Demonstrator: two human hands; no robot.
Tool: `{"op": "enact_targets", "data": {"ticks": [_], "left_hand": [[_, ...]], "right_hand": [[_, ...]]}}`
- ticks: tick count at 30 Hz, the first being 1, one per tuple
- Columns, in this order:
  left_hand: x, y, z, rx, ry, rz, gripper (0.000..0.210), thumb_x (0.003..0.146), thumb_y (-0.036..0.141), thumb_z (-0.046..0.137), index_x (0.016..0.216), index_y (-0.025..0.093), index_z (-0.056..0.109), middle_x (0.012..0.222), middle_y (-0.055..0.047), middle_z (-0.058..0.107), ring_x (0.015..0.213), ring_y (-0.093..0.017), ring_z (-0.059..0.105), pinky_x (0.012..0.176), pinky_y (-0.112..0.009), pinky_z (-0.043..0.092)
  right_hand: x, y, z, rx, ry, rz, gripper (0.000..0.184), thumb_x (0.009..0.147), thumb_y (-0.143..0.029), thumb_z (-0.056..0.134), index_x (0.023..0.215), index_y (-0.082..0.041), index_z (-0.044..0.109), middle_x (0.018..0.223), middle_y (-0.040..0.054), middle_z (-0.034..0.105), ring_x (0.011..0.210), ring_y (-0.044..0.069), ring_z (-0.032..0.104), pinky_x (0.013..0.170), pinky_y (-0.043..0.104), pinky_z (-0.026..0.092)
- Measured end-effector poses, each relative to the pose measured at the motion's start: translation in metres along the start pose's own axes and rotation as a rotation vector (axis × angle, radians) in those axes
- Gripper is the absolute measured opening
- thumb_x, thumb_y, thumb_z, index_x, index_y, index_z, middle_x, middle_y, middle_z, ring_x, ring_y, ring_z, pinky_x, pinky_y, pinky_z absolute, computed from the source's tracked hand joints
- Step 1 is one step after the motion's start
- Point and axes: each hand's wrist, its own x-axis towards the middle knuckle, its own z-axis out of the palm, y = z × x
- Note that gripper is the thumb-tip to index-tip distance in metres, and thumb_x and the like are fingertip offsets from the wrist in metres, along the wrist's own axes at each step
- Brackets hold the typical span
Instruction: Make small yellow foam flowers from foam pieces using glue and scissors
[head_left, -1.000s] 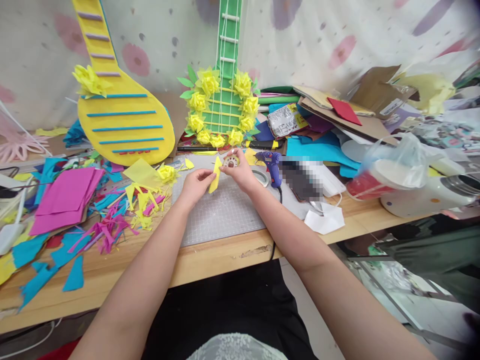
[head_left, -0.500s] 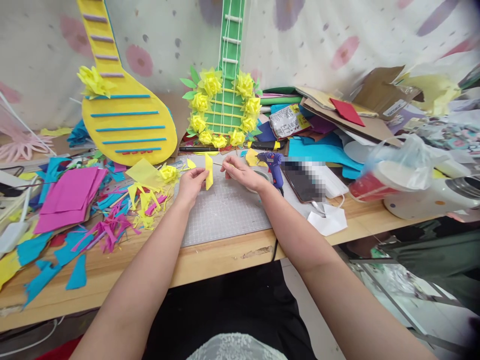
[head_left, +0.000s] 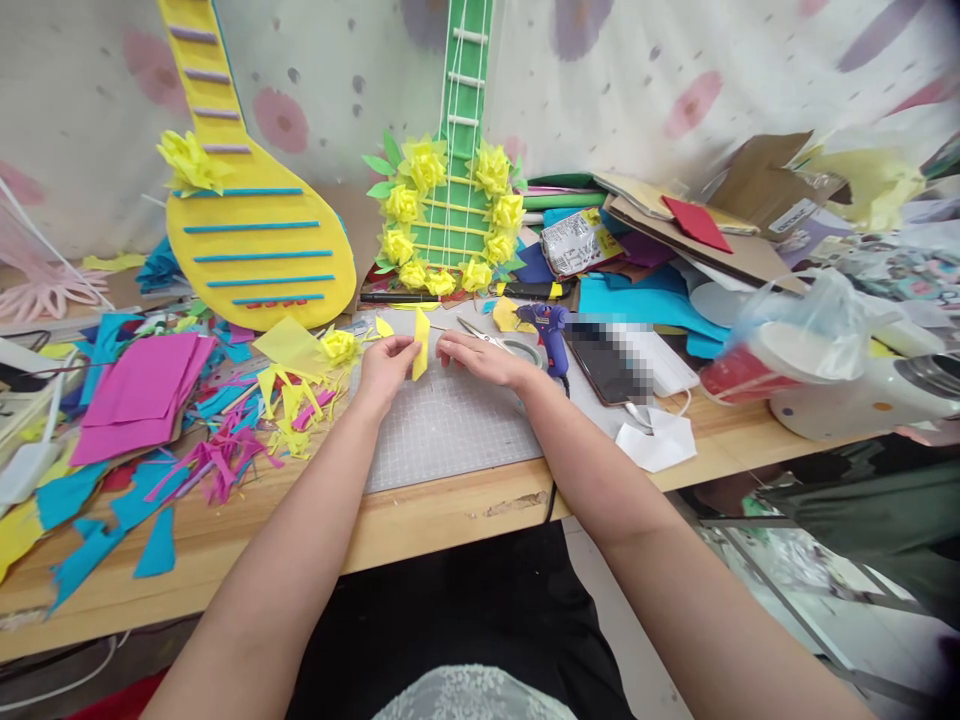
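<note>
My left hand (head_left: 388, 370) pinches a folded piece of yellow paper (head_left: 421, 345), held upright above the grey cutting mat (head_left: 442, 430). To its right, my right hand (head_left: 478, 358) lies low over the mat, palm down with its fingers stretched out; nothing shows in it. Just behind that hand lie scissors (head_left: 525, 350), their blades partly covered by it. A blue glue gun (head_left: 551, 335) rests farther right. A small yellow paper piece (head_left: 383, 327) and a yellow paper flower (head_left: 339, 346) are left of my left hand.
Behind the mat stand a green paper instrument (head_left: 461, 215) ringed with yellow flowers and a yellow one (head_left: 262, 235). Magenta sheets (head_left: 142, 395) and paper scraps cover the left. A phone (head_left: 607, 365), a bagged cup (head_left: 772, 355) and piled cardboard (head_left: 675, 225) occupy the right.
My right hand has lowered and flattened toward the mat, and the scissors' blades now show behind it. My left hand keeps the folded yellow paper in nearly the same place.
</note>
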Motion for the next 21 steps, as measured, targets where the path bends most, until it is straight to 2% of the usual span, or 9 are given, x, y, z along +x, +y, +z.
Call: {"op": "enact_targets", "data": {"ticks": [6, 13, 17, 21], "left_hand": [[-0.0004, -0.0019, 0.0008, 0.020, -0.004, -0.006, 0.033, 0.050, 0.037, 0.077, 0.070, 0.014, 0.065, 0.065, -0.001, 0.063, 0.059, -0.012, 0.055, 0.058, -0.025, 0.046], [-0.0013, -0.0006, 0.0006, 0.013, -0.018, 0.005, 0.030, 0.051, 0.036, 0.077, 0.069, 0.014, 0.066, 0.066, -0.002, 0.064, 0.060, -0.012, 0.055, 0.058, -0.025, 0.046], [-0.0022, 0.0006, 0.0009, 0.015, -0.025, -0.006, 0.031, 0.052, 0.037, 0.077, 0.070, 0.014, 0.066, 0.068, -0.003, 0.065, 0.061, -0.013, 0.056, 0.060, -0.026, 0.047], [-0.0026, -0.0001, 0.0016, 0.004, -0.034, -0.006, 0.035, 0.050, 0.039, 0.078, 0.071, 0.014, 0.066, 0.069, -0.003, 0.066, 0.062, -0.013, 0.057, 0.061, -0.026, 0.047]], "right_hand": [[-0.0015, -0.0007, 0.0000, 0.067, -0.014, 0.054, 0.046, 0.096, -0.047, 0.015, 0.091, -0.020, 0.052, 0.081, 0.0030, 0.058, 0.070, 0.013, 0.049, 0.076, 0.031, 0.042], [-0.0006, -0.0042, -0.0005, 0.049, 0.040, 0.060, 0.024, 0.089, -0.035, 0.041, 0.076, -0.020, 0.055, 0.082, 0.0009, 0.061, 0.077, 0.015, 0.052, 0.079, 0.032, 0.039], [0.0004, -0.0032, 0.0005, 0.076, 0.064, 0.039, 0.019, 0.086, -0.030, 0.043, 0.079, -0.019, 0.057, 0.084, 0.0002, 0.061, 0.082, 0.015, 0.053, 0.082, 0.031, 0.040], [0.0004, -0.0062, 0.0010, 0.129, 0.081, 0.034, 0.024, 0.087, -0.032, 0.040, 0.081, -0.018, 0.057, 0.088, 0.0018, 0.062, 0.083, 0.014, 0.054, 0.081, 0.030, 0.041]]}}
